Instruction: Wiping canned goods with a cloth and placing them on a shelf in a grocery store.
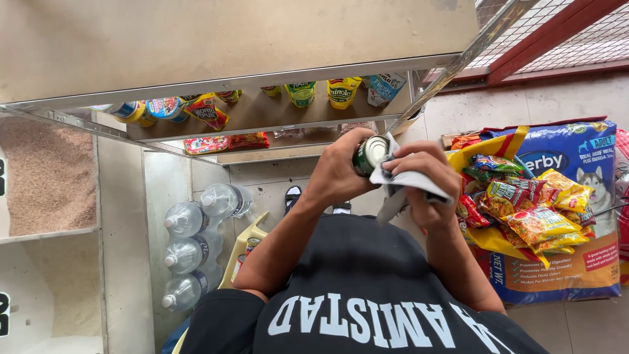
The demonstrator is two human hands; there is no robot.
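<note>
Gripping can [371, 155] in left hand [341, 172], lid tilted up for access; pressing cloth [407, 179] against lid with right hand [424, 177], clenched.

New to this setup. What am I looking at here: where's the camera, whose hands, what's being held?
There is no machine here: one camera sits on a person's head and looks straight down, so you see their dark shirt at the bottom and both bare arms reaching forward. The left hand grips a small green can, its metal end facing the camera. The right hand presses a white cloth against that can. Ahead is a metal shelf with bottles and snack packets. On the floor, large water bottles stand at the left, and at the right a yellow bag of snack packets rests on a big pet food sack.
</note>
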